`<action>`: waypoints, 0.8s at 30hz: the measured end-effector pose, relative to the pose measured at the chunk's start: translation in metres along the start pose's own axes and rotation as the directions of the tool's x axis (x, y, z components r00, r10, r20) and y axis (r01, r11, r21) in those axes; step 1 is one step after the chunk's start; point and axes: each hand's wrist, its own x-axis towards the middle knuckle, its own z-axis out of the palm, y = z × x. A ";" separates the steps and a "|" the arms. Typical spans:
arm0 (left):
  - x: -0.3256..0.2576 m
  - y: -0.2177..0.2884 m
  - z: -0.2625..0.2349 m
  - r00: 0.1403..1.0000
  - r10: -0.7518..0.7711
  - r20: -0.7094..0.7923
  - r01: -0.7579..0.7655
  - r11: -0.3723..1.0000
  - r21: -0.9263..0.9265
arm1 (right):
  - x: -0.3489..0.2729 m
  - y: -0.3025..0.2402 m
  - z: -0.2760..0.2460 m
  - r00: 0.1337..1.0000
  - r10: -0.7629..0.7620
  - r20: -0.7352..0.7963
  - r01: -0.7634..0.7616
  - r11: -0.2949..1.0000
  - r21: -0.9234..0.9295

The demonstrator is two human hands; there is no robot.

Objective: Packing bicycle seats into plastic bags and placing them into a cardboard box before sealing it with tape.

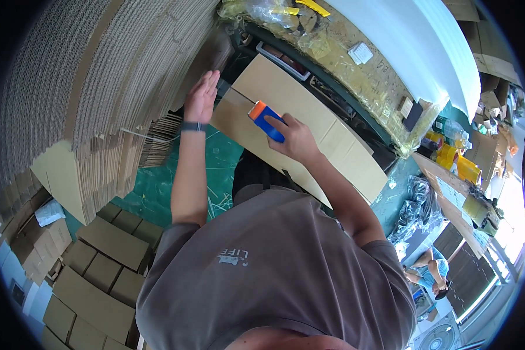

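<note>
A long brown cardboard box (pixel 332 137) lies slantwise in front of me, from the upper left down to the right. My right hand (pixel 297 139) is closed around a blue tape dispenser with an orange end (pixel 266 121), held over the box's left part. That orange end points left, and a thin dark line runs from near it toward the box's end. My left hand (pixel 202 98) is raised beside the box's left end, fingers straight and together, holding nothing. Whether its palm touches the box I cannot tell.
Tall stacks of flat cardboard (pixel 58 76) rise at the left. Closed cartons (pixel 93 303) are piled at the lower left. Beyond the box stands a tape-covered workbench (pixel 338 44) with yellow cutters and a white sheet roll. Yellow tape rolls (pixel 449 154) sit at right; another person (pixel 434 271) sits farther off.
</note>
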 end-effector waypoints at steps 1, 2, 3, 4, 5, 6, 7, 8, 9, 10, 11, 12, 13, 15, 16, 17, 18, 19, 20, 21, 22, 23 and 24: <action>0.031 -0.009 -0.016 1.000 -0.012 0.015 0.011 0.998 0.070 | 0.021 0.006 0.013 1.000 -0.003 0.002 0.003 1.000 -0.001; 0.058 -0.021 -0.045 1.000 -0.002 0.001 0.002 0.998 0.066 | 0.041 0.008 0.028 0.994 0.036 0.105 -0.030 0.998 -0.056; 0.078 -0.036 -0.082 0.997 -0.078 -0.022 0.080 0.987 0.139 | 0.057 0.006 0.041 0.975 0.071 0.209 -0.049 0.993 -0.109; 0.093 -0.053 -0.107 0.986 -0.163 -0.037 0.167 0.964 0.207 | 0.066 0.006 0.050 0.974 0.064 0.217 -0.041 0.994 -0.106; 0.104 -0.075 -0.114 0.983 -0.179 -0.028 0.181 0.962 0.207 | 0.068 0.009 0.053 0.962 0.115 0.247 -0.089 0.989 -0.115; 0.116 -0.090 -0.110 0.950 -0.307 -0.067 0.311 0.890 0.334 | 0.071 0.011 0.048 0.950 0.169 0.261 -0.139 0.982 -0.129; 0.122 -0.107 -0.106 0.901 -0.416 -0.127 0.426 0.786 0.448 | 0.073 0.010 0.045 0.951 0.184 0.250 -0.154 0.979 -0.135; 0.132 -0.081 -0.162 0.953 -0.208 -0.219 0.296 0.493 0.818 | 0.084 -0.013 0.043 0.953 0.146 0.264 -0.128 0.988 -0.085; 0.142 -0.100 -0.147 0.988 -0.067 -0.136 0.148 0.207 0.967 | 0.079 -0.003 0.040 0.936 0.236 0.263 -0.213 0.970 -0.114; 0.145 -0.104 -0.123 0.999 0.051 0.002 0.005 -0.120 0.993 | 0.079 0.000 0.037 0.918 0.289 0.271 -0.261 0.956 -0.133; 0.148 -0.090 -0.119 0.997 0.077 0.032 -0.034 0.026 0.999 | 0.080 -0.004 0.038 0.903 0.320 0.288 -0.292 0.947 -0.136; 0.148 -0.083 -0.103 0.993 0.100 0.057 -0.074 0.177 0.981 | 0.078 -0.001 0.046 0.930 0.266 0.253 -0.240 0.962 -0.130; 0.138 -0.108 -0.020 0.991 -0.002 -0.137 0.136 0.108 0.985 | 0.062 0.030 0.054 0.933 0.298 0.200 -0.267 0.949 -0.170; 0.107 -0.111 0.000 0.991 0.080 -0.111 0.124 -0.193 0.973 | 0.030 0.036 0.045 0.980 0.147 0.130 -0.133 0.985 -0.109; 0.090 -0.120 0.026 0.983 0.155 -0.103 0.133 -0.197 0.971 | -0.006 0.057 0.033 0.972 0.195 0.130 -0.179 0.976 -0.126; 0.071 -0.124 0.048 0.964 0.244 -0.101 0.153 -0.201 0.968 | -0.044 0.074 0.020 0.985 0.155 0.079 -0.150 0.986 -0.068; 0.061 -0.128 0.058 0.952 0.285 -0.110 0.166 -0.180 0.970 | -0.077 0.088 0.008 0.995 0.094 0.023 -0.094 0.996 -0.003; 0.052 -0.132 0.061 0.932 0.340 -0.126 0.188 -0.157 0.969 | -0.119 0.103 -0.011 0.988 0.141 0.067 -0.138 0.990 -0.043; 0.043 -0.144 0.057 0.923 0.358 -0.139 0.207 -0.160 0.965 | -0.171 0.117 -0.035 0.978 0.174 0.112 -0.166 0.983 -0.078; 0.036 -0.164 0.049 0.822 0.567 0.045 0.173 -0.324 0.930 | -0.223 0.137 -0.056 0.972 0.203 0.122 -0.198 0.979 -0.053; 0.024 -0.187 0.041 0.668 0.699 0.255 0.182 -0.486 0.855 | -0.276 0.157 -0.079 0.970 0.219 0.106 -0.218 0.976 -0.018; 0.006 -0.223 0.046 0.705 0.636 0.313 0.075 -0.506 0.859 | -0.328 0.178 -0.103 0.955 0.258 0.147 -0.252 0.966 -0.058; -0.017 -0.267 0.067 0.732 0.570 0.373 -0.036 -0.514 0.857 | -0.379 0.195 -0.126 0.947 0.285 0.149 -0.268 0.956 -0.121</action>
